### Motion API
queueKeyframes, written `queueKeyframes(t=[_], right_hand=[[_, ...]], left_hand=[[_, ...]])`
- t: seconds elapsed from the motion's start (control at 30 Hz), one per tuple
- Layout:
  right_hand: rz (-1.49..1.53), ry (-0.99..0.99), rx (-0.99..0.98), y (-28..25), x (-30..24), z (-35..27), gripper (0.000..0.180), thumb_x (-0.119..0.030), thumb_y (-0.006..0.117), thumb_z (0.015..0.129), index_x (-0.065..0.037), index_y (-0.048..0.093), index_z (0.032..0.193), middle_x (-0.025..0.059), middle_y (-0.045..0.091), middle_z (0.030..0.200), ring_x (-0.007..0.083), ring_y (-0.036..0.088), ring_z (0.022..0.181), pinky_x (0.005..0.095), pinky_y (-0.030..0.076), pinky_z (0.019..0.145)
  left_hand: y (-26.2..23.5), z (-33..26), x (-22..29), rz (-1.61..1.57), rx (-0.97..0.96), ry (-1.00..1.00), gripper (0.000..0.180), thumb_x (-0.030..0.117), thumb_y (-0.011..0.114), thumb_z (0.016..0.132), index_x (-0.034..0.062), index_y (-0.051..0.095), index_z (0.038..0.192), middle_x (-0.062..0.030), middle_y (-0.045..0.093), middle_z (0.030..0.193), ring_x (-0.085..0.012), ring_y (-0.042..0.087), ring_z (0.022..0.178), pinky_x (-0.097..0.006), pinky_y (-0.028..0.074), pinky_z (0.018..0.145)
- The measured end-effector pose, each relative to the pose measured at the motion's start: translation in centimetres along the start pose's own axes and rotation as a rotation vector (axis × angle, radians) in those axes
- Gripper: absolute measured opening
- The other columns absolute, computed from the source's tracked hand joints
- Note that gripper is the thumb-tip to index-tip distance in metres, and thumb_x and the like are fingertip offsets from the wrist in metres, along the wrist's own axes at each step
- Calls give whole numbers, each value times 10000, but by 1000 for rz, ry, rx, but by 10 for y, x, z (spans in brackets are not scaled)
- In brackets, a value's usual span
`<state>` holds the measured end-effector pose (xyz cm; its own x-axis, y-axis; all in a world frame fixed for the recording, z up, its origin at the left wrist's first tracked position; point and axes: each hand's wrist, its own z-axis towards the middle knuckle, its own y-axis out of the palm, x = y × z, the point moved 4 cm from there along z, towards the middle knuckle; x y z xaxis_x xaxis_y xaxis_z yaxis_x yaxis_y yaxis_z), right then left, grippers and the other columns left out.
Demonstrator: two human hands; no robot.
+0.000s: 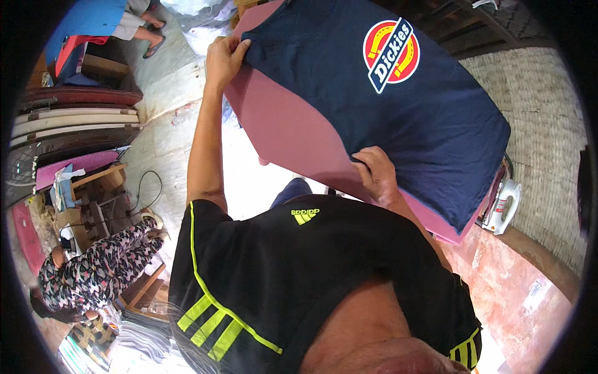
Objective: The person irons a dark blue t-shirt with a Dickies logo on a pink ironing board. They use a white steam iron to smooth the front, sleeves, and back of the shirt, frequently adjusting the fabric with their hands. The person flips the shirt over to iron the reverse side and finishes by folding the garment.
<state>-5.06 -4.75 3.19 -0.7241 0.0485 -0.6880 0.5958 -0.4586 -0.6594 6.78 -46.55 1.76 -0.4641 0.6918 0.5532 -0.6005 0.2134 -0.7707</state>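
Observation:
A navy blue T-shirt (pixel 398 106) with a round red, yellow and white badge lies spread on a maroon padded board (pixel 293 134). My left hand (pixel 224 59) pinches the shirt's edge at the board's far left corner. At the board's near edge, my right hand (pixel 375 174) grips the shirt's hem. My black shirt with yellow-green stripes fills the lower middle of the view.
A white clothes iron (pixel 501 206) stands at the board's right end. A woven mat (pixel 548 124) covers the right side. A seated person in patterned trousers (pixel 93 268) is at lower left near folded stacks (pixel 140 336). Boards and clutter (pixel 75 118) line the left; another person's legs (pixel 140 28) show at top left.

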Motion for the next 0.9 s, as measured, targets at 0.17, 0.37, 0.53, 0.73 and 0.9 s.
queueKeyframes(t=[0.17,0.37,0.53,0.73,0.9], right_hand=[[40,106,-5,-27,-21,4,160,-35,705,829,-18,634,972,130,628,908,322,632,833,401,526,726],[22,231,-406,-2,-9,20,228,-169,708,876,-41,648,1054,123,622,926,265,652,807,357,536,695],[47,47,-311,-18,-1,125,259,-117,689,906,-6,648,1136,148,663,1113,230,668,888,325,529,763],[-307,-344,-325,27,72,272,389,-190,586,972,-113,559,1352,129,549,1378,336,614,1178,413,514,999],[-501,-295,-795,-3,83,312,379,-334,599,959,-87,633,1245,159,684,1107,306,646,1097,396,507,970]], left_hand=[[-19,10,-33,-669,-140,-313,286,261,720,915,-10,670,989,-69,636,688,-171,598,627,-351,503,617],[-10,0,-20,-171,-59,-148,251,231,706,892,70,688,1083,-104,650,833,-229,617,706,-359,505,699],[-20,-5,18,-155,-30,50,250,242,691,913,130,710,1135,-91,562,919,-212,555,789,-325,478,730],[-8,18,-13,-474,-228,-2,236,212,731,916,66,675,1093,2,546,913,-102,525,824,-254,449,741],[-9,25,-10,-785,-451,29,134,95,635,986,81,622,1119,51,587,994,-44,527,915,-217,453,792]])
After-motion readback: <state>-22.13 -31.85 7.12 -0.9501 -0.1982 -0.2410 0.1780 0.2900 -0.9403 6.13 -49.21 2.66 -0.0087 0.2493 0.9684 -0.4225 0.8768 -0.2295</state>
